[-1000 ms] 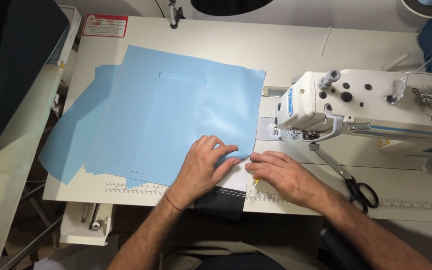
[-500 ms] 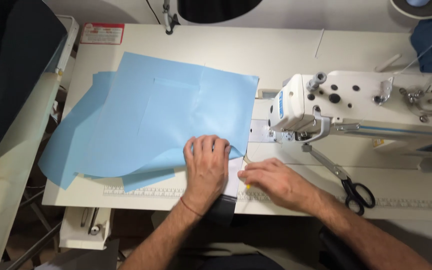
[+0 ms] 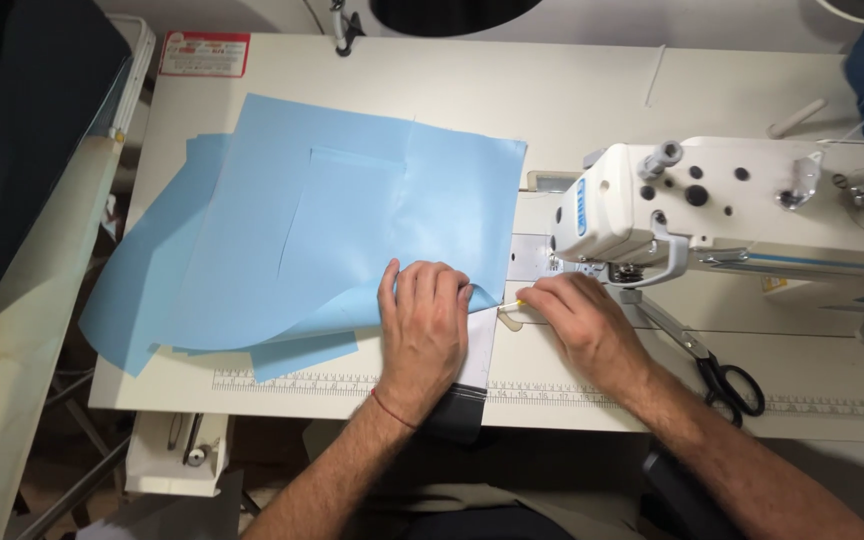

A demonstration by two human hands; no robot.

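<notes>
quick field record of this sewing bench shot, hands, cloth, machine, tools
left hand: flat on the light blue fabric, at its near right corner
right hand: fingertips pinch a small yellow-tipped tool by the fabric edge
sewing machine: white, right of the fabric
scissors: on the table, right of the right hand
ruler strip: along the table's near edge

Left hand (image 3: pixel 424 325) flat on blue fabric (image 3: pixel 332 225), right hand (image 3: pixel 577 315) pinching yellow-tipped tool (image 3: pixel 512 304)

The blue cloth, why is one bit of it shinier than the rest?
Head view: light from above glares softly off the blue cloth near its middle; the left hand casts a small shadow; the sewing machine is bright white; everything looks sharp.
</notes>
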